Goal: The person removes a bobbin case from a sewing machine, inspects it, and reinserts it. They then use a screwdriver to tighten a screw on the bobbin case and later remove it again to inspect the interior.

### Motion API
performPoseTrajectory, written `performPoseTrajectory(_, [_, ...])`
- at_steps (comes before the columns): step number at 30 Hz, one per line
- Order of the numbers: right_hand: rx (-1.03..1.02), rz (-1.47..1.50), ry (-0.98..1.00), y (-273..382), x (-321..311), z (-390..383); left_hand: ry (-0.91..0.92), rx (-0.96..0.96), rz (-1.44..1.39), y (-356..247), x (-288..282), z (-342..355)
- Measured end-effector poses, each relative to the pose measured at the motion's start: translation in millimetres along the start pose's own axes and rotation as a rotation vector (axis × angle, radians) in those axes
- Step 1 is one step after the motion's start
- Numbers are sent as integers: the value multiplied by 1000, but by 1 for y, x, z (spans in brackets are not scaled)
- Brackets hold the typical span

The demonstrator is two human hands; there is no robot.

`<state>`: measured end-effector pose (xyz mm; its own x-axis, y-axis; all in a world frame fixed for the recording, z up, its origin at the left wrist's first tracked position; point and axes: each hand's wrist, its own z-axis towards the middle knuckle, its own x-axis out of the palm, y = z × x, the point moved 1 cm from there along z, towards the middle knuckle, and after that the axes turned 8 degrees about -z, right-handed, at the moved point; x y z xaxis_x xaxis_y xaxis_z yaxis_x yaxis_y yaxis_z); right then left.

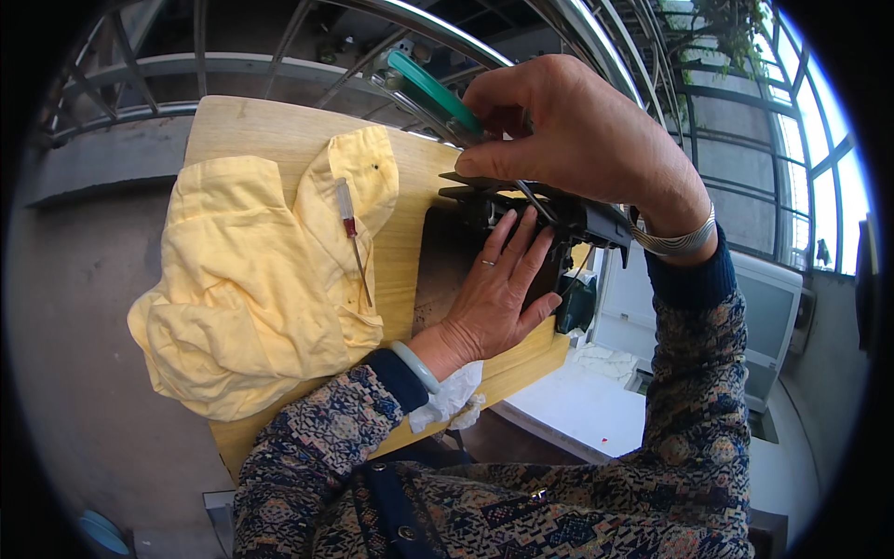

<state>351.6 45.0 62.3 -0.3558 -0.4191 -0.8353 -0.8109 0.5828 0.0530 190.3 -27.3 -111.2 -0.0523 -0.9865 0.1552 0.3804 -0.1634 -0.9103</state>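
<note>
- A black device (559,219), some kind of small machine with dark plastic parts, lies at the right end of a light wooden board (279,126).
- The left hand (494,293) rests flat on the dark body of the device, the fingers stretched out and slightly spread; it grips nothing.
- The right hand (577,140) is above the device, closed around a screwdriver with a green handle (433,93); the metal shaft goes down toward the black device.
- A second screwdriver with a red and clear handle (352,238) lies on a crumpled yellow cloth (251,279), well apart from both hands.
- The cloth covers the left part of the board.
- A white tissue (452,396) lies at the left wrist, on the edge of the board.
</note>
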Motion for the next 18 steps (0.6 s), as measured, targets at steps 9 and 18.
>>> performPoseTrajectory(9, [181, 176, 203, 13, -5, 6, 3, 2, 21, 1, 1, -1])
performPoseTrajectory(18, [-18, 159, 87, 9, 17, 15, 2, -1, 22, 1, 1, -1])
